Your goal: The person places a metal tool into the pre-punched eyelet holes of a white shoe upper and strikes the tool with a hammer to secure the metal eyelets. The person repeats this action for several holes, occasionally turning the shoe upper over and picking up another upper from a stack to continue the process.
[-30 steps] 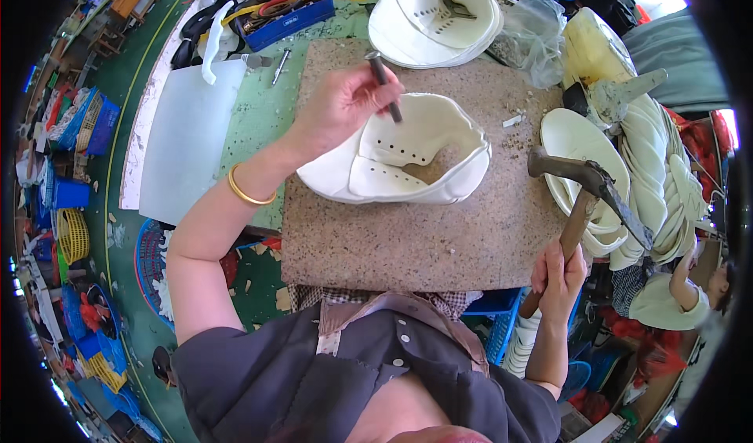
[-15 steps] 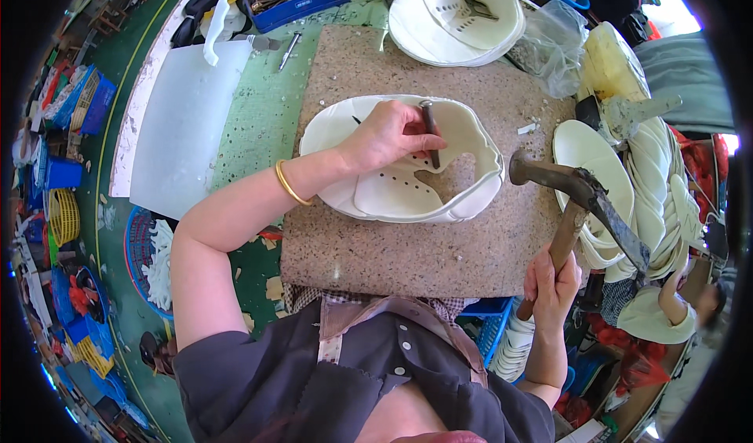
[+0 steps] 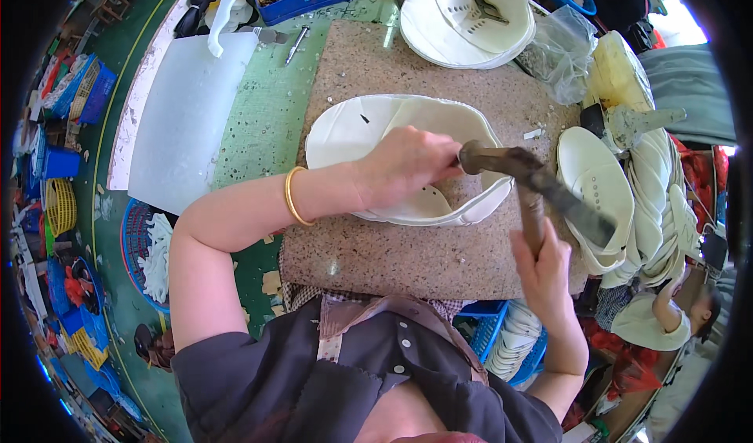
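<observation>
A white moulded shell (image 3: 345, 133) with a few punched holes lies on the speckled stone slab (image 3: 376, 259) in front of me. My left hand (image 3: 409, 165) is closed over the shell, gripping a dark metal punch that is now mostly hidden behind the fingers and the hammer. My right hand (image 3: 544, 269) is wrapped round the wooden handle of a hammer (image 3: 508, 161). The hammer's round face is right beside my left fingers, at the top of the punch. Whether the two touch cannot be made out. The far end of the hammer head is blurred.
Another white shell (image 3: 427, 31) sits at the slab's far edge, near a clear plastic bag (image 3: 561, 51). White shells (image 3: 576, 149) are stacked to the right. A blue toolbox (image 3: 314, 2), a metal rod (image 3: 296, 45) and a translucent sheet (image 3: 180, 121) lie at left. Another person (image 3: 659, 317) is at far right.
The hammer has swung left and its face has come down to the punch. My left hand has shifted slightly right and lower. The shell has moved a little right.
</observation>
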A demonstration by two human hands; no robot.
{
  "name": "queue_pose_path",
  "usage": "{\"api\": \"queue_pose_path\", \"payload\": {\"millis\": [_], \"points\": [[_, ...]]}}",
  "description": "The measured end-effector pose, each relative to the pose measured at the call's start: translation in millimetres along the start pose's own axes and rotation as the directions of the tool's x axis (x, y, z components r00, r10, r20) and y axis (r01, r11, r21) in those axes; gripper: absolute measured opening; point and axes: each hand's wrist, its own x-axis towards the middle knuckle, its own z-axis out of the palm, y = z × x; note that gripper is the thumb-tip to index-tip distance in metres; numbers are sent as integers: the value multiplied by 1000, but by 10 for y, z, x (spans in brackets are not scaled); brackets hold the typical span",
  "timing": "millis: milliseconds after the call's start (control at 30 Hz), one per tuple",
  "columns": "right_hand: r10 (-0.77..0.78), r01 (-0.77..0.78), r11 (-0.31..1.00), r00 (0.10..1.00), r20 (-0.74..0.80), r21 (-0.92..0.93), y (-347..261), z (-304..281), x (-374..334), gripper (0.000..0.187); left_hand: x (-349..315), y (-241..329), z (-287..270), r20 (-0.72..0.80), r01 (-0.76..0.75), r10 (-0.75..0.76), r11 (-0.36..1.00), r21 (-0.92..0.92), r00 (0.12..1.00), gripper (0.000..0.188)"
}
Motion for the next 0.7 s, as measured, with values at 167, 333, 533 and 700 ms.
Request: {"api": "queue_pose_path", "payload": {"millis": [167, 333, 533, 700], "points": [[434, -492, 806, 869, 237, 329, 147, 115, -201, 19, -51, -323, -11, 127, 342, -345, 683, -646, 930, 20], [444, -335, 715, 896, -28, 613, -6, -69, 3, 18, -104, -260, -36, 149, 331, -297, 807, -488, 943, 17], [213, 35, 682, 946, -244, 730, -129, -29, 77, 17, -39, -56, -30, 8, 156, -157, 974, -162, 988, 17], [423, -488, 828, 867, 261, 278, -48, -45, -2, 19, -59, -19, 20, 38, 140, -138, 989, -43, 990, 21]]}}
